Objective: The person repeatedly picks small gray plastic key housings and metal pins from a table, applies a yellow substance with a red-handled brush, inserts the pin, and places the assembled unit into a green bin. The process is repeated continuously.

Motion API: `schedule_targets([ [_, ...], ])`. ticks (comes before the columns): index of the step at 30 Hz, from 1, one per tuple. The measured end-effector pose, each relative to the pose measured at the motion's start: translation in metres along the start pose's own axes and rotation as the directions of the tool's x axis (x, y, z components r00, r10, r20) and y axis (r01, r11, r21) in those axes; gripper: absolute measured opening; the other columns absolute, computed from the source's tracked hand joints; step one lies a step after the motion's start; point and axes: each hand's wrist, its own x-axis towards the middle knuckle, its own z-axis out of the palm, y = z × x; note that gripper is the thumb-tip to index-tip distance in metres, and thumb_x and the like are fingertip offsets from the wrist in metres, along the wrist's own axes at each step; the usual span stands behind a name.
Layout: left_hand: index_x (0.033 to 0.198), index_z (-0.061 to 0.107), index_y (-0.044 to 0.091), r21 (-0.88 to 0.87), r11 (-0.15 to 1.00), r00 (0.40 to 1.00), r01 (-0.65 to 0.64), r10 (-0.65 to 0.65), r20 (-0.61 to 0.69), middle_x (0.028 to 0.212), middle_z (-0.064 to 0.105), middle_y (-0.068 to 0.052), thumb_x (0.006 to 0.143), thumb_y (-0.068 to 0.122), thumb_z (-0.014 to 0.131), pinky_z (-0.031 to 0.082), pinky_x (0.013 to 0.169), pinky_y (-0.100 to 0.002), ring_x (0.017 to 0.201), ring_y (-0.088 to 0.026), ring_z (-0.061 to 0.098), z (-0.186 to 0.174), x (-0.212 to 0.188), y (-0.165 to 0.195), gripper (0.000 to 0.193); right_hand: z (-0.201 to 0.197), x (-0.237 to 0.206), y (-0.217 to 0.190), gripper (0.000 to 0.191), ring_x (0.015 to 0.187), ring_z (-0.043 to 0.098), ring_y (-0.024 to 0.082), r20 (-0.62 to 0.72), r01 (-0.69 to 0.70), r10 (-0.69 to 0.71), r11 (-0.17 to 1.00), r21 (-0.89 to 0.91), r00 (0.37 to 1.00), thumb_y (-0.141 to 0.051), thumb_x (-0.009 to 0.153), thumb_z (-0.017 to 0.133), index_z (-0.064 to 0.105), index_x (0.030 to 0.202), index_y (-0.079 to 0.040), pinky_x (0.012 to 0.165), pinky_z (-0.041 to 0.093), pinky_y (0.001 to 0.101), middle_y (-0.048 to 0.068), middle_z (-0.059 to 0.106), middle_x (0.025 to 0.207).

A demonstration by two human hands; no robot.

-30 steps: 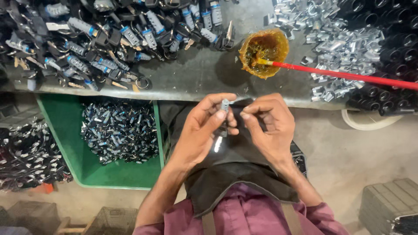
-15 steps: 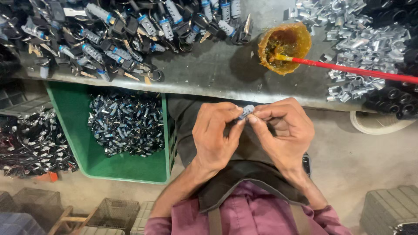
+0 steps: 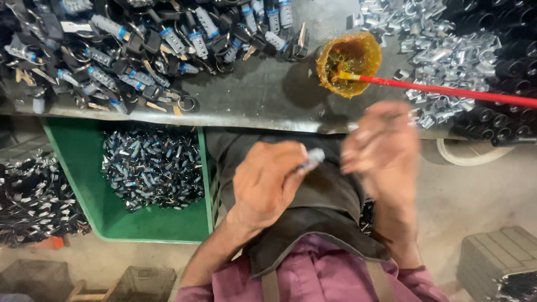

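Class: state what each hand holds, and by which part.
Left hand pinches a small silver cylindrical part by its lower end. Right hand is blurred; whether it holds anything cannot be told.

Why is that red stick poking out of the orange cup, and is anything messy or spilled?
Nothing looks spilled. The red-handled brush leans tilted in the orange cup of sticky yellow stuff on the bench; the cup's rim is smeared. The left hand holds a small silver part. The right hand is blurred.
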Motion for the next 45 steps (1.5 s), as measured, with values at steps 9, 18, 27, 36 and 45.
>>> schedule_targets([
  [9,0.116,0.064,0.006,0.251,0.962,0.994,0.104,-0.094,-0.054,0.115,0.067,-0.009,0.092,-0.002,0.078,0.053,0.088,-0.039,0.099,-0.029,0.064,0.031,0.033,-0.02,0.028,-0.015,0.02,-0.058,0.012,0.076,0.074,0.028,0.12,0.321,-0.493,0.347,-0.881,0.862,0.005,0.108,0.069,0.067,0.112,0.016,0.057,0.051,0.0217,0.027,0.071,0.092],
  [18,0.114,0.065,0.006,0.219,0.971,0.994,0.097,-0.082,-0.074,0.114,0.067,-0.008,0.092,0.0,0.081,0.054,0.087,-0.038,0.099,-0.027,0.065,0.032,0.036,-0.019,0.028,-0.03,-0.002,-0.036,0.014,0.081,0.076,0.024,-0.145,0.343,-0.542,0.693,-0.634,0.828,-0.002,0.118,0.068,0.065,0.118,0.012,0.073,0.064,0.0287,0.022,0.071,0.094],
  [27,0.121,0.064,0.007,0.352,0.934,0.994,0.059,-0.086,0.062,0.117,0.068,-0.01,0.093,0.001,0.074,0.054,0.082,-0.039,0.1,-0.029,0.064,-0.033,0.028,0.004,0.03,-0.006,0.008,-0.071,0.019,0.078,0.072,0.019,0.153,0.159,-0.096,0.057,-0.986,0.984,-0.01,0.099,0.078,0.076,0.117,-0.004,0.066,0.056,0.0298,0.012,0.077,0.102],
  [36,0.117,0.071,0.013,0.67,0.741,0.936,0.044,-0.265,0.233,0.103,0.062,-0.01,0.092,0.008,0.066,0.048,0.078,-0.045,0.096,-0.031,0.06,-0.09,0.036,-0.013,0.026,0.0,0.006,0.015,0.035,0.083,0.057,0.022,0.34,0.347,-0.079,0.086,-0.934,0.937,-0.019,0.088,0.082,0.075,0.122,-0.017,0.07,0.049,0.0372,0.003,0.064,0.095],
  [45,0.104,0.068,0.01,0.731,0.63,0.959,-0.262,0.087,0.269,0.111,0.059,-0.007,0.086,0.012,0.072,0.053,0.077,-0.036,0.099,-0.027,0.062,0.003,0.098,-0.076,0.018,-0.005,0.015,0.031,0.03,0.075,0.053,0.02,0.463,0.461,-0.117,-0.041,-0.886,0.879,-0.014,0.086,0.085,0.078,0.114,-0.018,0.062,0.047,0.0339,0.0,0.061,0.089],
])
